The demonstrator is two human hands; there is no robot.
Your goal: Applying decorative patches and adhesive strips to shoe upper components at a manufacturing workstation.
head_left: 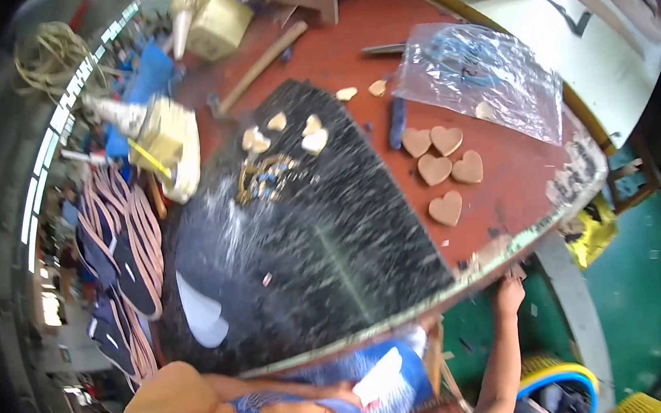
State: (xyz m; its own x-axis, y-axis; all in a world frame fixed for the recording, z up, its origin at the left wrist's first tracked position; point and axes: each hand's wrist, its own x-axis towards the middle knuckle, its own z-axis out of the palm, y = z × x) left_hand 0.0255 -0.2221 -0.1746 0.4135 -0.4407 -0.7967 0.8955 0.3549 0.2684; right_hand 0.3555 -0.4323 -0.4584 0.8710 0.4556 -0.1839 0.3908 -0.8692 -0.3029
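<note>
Over my lap, my left hand (356, 395) is closed on a white sheet-like piece (380, 376), with blue cloth or plastic (405, 361) beneath it. My right hand (510, 292) is closed just below the table's near right edge; a small brownish patch shows at its fingertips, too blurred to name. Several tan heart-shaped pieces (446, 209) lie on the red tabletop (501, 203). A black board (294, 243) covers the table's left part. On it are smaller pale hearts (315, 142), a tangle of gold-coloured bits (266, 177) and a white teardrop-shaped piece (202, 311).
A clear plastic bag (487, 74) lies near a blue-handled tool (397, 123). Farther back is a wooden-handled hammer (262, 69). Striped strap-like pieces (118, 239) are at the left. Below right stand a yellow-and-blue-rimmed basket (557, 372) and a grey table leg (574, 301).
</note>
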